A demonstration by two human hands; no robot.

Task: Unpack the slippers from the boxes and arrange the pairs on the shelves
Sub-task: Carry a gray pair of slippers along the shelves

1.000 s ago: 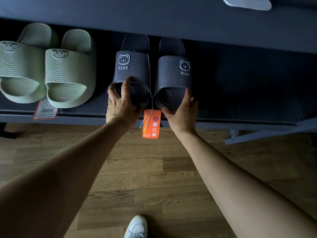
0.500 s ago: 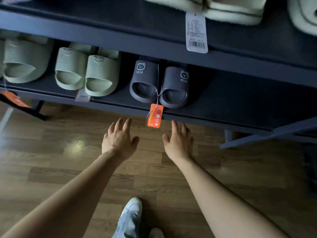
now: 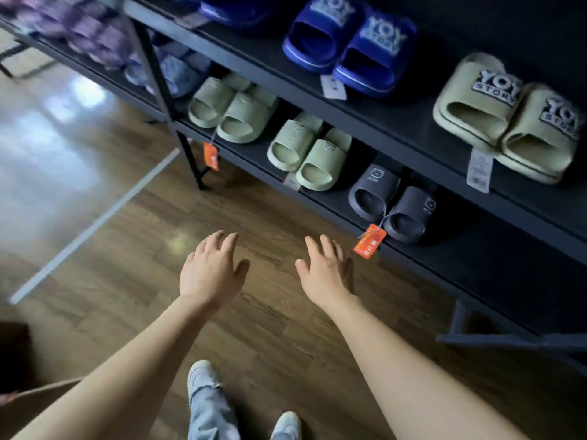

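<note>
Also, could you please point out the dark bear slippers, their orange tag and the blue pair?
dark bear slippers (image 3: 378, 182), head view, strap of one slipper.
orange tag (image 3: 370, 241), head view, card's middle.
blue pair (image 3: 384, 36), head view, lettered strap.

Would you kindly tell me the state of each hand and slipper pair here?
left hand: open, empty
right hand: open, empty
dark bear slippers: paired on bottom shelf, untouched
orange tag: hanging over shelf edge
blue slippers: paired on higher shelf

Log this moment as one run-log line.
left hand: open, empty | right hand: open, empty | dark grey bear slippers: paired on bottom shelf
</note>
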